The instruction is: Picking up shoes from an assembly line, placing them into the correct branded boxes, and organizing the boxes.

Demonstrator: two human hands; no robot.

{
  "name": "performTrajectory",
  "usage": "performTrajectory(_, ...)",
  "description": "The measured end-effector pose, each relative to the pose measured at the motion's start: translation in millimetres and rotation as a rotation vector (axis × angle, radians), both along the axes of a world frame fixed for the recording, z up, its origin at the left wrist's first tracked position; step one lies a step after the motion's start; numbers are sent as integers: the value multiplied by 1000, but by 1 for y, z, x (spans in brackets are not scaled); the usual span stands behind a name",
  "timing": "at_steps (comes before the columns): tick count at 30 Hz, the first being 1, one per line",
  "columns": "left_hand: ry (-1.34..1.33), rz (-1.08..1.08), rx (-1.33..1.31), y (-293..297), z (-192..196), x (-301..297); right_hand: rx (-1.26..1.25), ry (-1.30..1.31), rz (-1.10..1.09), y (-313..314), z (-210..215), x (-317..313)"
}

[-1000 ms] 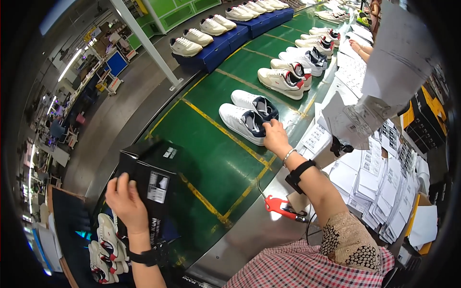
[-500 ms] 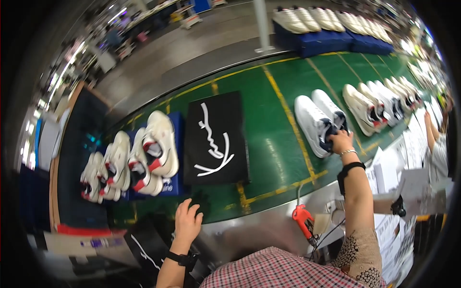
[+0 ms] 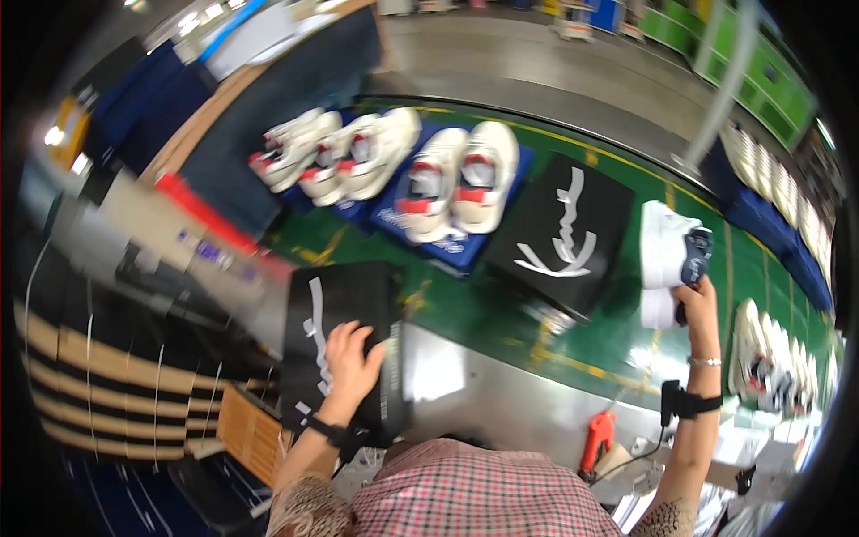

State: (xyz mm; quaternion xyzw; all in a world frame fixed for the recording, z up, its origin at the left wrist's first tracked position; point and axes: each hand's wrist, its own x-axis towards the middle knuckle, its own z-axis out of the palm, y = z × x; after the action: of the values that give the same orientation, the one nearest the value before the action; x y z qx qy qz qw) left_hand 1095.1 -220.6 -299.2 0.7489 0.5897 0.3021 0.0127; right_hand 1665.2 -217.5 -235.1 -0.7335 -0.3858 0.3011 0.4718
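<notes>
My right hand (image 3: 700,311) grips a pair of white sneakers (image 3: 660,246) with navy collars by their heel ends. The shoes are held together, tilted, above the green conveyor belt. My left hand (image 3: 354,362) has its fingers spread, and lies on or just over a black shoebox (image 3: 304,376) with white brush-like marking, at the belt's near edge. Whether the palm presses on the lid, I cannot tell. Between my hands and farther back, another black shoebox (image 3: 537,219) rests on the belt. Cream sneakers (image 3: 488,170) with red and navy parts stand on a blue box (image 3: 465,255) left of it.
More cream sneakers (image 3: 380,148) stand at the belt's far left. At the right are other shoes (image 3: 747,345) on the belt, and sneakers on blue boxes (image 3: 769,234) behind. A red air gun (image 3: 598,440) hangs near my right forearm. Brown cartons (image 3: 116,385) are stacked lower left.
The view has swung left. My right hand has taken the white sneakers up off the belt and brought them closer to the black box. My left hand has come over the near shoebox.
</notes>
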Motion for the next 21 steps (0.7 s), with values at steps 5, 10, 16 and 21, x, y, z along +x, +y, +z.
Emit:
performTrajectory(5, -38, 132, 10, -18, 7, -11, 70, -773, 125, 53, 3, -60)
performTrajectory(10, -171, 431, -132, -44, 3, -67, -244, -1277, 371, 81, -29, -128)
performTrajectory(16, -375, 649, -393, -53, -14, -124, 124, -1316, 195, 70, -47, -150)
performTrajectory(21, -596, 367, -725, -50, 30, -130, 7, -549, 448, 10, -44, -231)
